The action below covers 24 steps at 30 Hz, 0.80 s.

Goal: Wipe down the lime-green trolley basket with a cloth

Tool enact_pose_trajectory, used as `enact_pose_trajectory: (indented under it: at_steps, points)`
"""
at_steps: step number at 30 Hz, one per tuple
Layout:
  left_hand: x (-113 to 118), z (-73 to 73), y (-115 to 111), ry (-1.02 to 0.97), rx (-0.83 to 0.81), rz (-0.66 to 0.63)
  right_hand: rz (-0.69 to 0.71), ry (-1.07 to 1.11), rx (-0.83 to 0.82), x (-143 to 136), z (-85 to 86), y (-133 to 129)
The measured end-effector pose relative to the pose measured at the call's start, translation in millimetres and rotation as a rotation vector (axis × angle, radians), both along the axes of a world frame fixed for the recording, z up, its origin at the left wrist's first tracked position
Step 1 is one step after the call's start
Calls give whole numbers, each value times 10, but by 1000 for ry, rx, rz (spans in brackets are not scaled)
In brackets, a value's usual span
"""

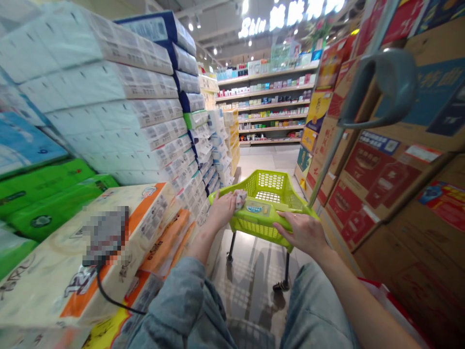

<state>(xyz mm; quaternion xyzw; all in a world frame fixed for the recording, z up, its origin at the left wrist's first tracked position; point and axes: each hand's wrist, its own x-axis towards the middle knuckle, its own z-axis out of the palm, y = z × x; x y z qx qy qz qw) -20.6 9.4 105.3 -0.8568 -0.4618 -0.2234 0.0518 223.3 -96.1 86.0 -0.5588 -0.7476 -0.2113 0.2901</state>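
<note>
A lime-green shopping cart [254, 223] on dark legs with wheels stands in front of me. My left hand [222, 209] lies at the left end of its rim, pressing a crumpled whitish cloth or tissue [240, 198] against it. My right hand [303, 231] is on the right side of the rim, its fingers bent over the edge and its thumb below. A small blue and white label [254, 209] sits on the rim between the hands. Through the holes of the basket the pale floor shows.
Stacked tissue packs [145, 106] rise on the left, with a pack bearing a blurred dark object and cable [118, 306] nearer. Cardboard boxes [378, 179] and a pole with a grey loop [395, 87] stand right. Shelves [269, 104] cross the aisle's far end.
</note>
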Motion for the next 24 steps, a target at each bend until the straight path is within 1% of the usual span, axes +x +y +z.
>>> enact_pose_trajectory:
  at_steps: [3,5,7,10,13,15,18,19,21,24]
  points:
    - [-37,77,167,174,-95,145,-1,-3,1,5,-2,2]
    - [-40,134,252,296,-136,148,-13,-4,0,1,-2,2]
    - [-36,178,300,368,-151,92,-26,0,-7,7,4,-3]
    - [-32,203,307,352,-194,39,-31,9,-30,45,23,-17]
    - [-41,174,237,225,-213,45,-38,7,-56,100,39,-27]
    - [-53,132,152,122,-140,10,-45,5,-67,135,40,-28]
    - [-75,55,-2,7,43,-111,-41,7,-70,178,28,-24]
    - [-81,29,-51,-16,102,-133,-37,8,-68,190,23,-22]
    - [-90,-18,-135,-41,194,-115,-31,12,-61,207,15,-17]
    - [-93,-62,-196,-33,231,1,-26,7,-55,208,16,-12]
